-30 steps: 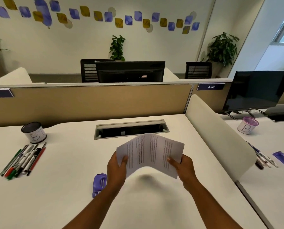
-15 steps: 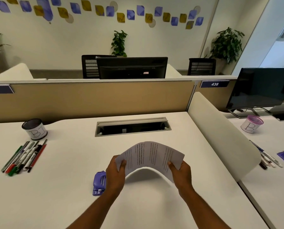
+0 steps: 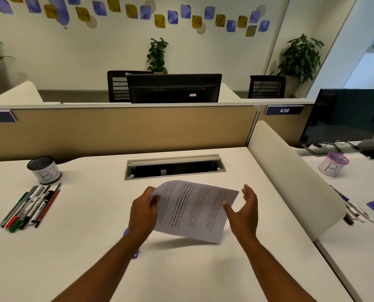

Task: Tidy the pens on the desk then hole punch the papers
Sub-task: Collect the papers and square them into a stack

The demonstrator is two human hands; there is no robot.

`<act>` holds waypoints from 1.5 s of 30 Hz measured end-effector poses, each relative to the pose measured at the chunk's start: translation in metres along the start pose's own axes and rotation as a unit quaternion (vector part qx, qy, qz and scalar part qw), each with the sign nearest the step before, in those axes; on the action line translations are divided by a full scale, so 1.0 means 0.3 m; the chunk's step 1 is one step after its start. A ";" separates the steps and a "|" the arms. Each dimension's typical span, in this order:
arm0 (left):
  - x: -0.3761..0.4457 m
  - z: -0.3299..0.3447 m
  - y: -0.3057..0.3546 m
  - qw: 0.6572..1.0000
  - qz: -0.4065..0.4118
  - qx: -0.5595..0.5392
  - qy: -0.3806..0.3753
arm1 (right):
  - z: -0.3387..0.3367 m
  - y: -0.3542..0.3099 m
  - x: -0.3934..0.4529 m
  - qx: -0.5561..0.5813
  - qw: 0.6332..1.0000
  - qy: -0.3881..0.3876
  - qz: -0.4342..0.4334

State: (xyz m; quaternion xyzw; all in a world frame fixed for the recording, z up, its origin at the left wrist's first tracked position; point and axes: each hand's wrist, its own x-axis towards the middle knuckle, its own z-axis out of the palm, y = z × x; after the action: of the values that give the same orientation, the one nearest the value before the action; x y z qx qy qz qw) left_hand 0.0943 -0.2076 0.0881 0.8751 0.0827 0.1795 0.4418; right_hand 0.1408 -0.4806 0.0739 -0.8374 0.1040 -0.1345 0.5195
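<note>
White printed papers [image 3: 192, 211] hung above our desk [image 3: 77, 247], pinched at their edge by our left hand [image 3: 142, 214] while our right hand [image 3: 243, 211] hovered spread beside them, unpunched, and the pens [image 3: 30, 207] lay loose outside their cup [image 3: 44, 170].

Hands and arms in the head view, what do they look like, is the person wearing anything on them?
Both forearms are bare as far as the frame shows: no sleeves, watch or bracelet. The left hand and right hand wear no gloves, and no rings are visible, though some fingers are hidden behind paper.
</note>
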 end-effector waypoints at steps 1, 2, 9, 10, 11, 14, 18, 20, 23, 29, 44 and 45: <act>0.016 -0.010 0.014 0.999 0.028 0.023 -0.016 | 0.002 -0.025 0.007 -0.035 0.998 0.008 -0.047; 0.031 -0.019 0.028 0.997 0.055 0.046 -0.031 | 0.005 -0.051 0.014 -0.064 0.993 -0.002 -0.096; 0.077 -0.008 0.149 0.965 0.231 0.114 0.049 | 0.048 -0.142 0.052 -0.124 0.952 -0.244 -0.137; 0.072 -0.006 0.153 0.965 0.227 0.103 0.084 | 0.048 -0.133 0.050 -0.090 0.961 -0.236 -0.114; 0.067 -0.005 0.148 0.965 0.214 0.087 0.121 | 0.044 -0.122 0.046 -0.046 0.968 -0.229 -0.089; 0.046 -0.003 0.110 0.972 0.111 -0.014 0.204 | 0.031 -0.092 0.021 0.097 0.968 -0.232 -0.018; 0.017 0.045 0.092 0.966 -0.080 -0.242 -0.035 | 0.041 -0.071 -0.036 0.196 0.955 -0.222 0.021; 0.003 0.074 0.084 0.962 -0.082 -0.253 -0.052 | 0.054 -0.056 -0.056 0.202 0.959 -0.199 0.019; -0.029 0.118 0.067 0.967 -0.100 -0.232 -0.019 | 0.072 -0.018 -0.083 0.199 0.965 -0.167 0.030; -0.080 0.178 0.017 0.976 -0.110 -0.181 -0.047 | 0.092 0.044 -0.112 0.178 0.969 -0.152 0.077; -0.098 0.134 -0.007 0.975 -0.134 -0.155 -0.087 | 0.080 0.063 -0.112 0.166 0.961 -0.202 0.086; -0.099 0.128 -0.002 0.974 -0.139 -0.159 -0.084 | 0.077 0.057 -0.118 0.177 0.959 -0.203 0.086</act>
State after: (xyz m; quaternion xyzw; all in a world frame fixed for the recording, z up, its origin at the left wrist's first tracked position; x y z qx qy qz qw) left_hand 0.0817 -0.2450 0.0595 0.7854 0.1360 0.0529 0.6015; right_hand 0.1146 -0.4577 0.0446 -0.7298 0.0427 0.0677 0.6789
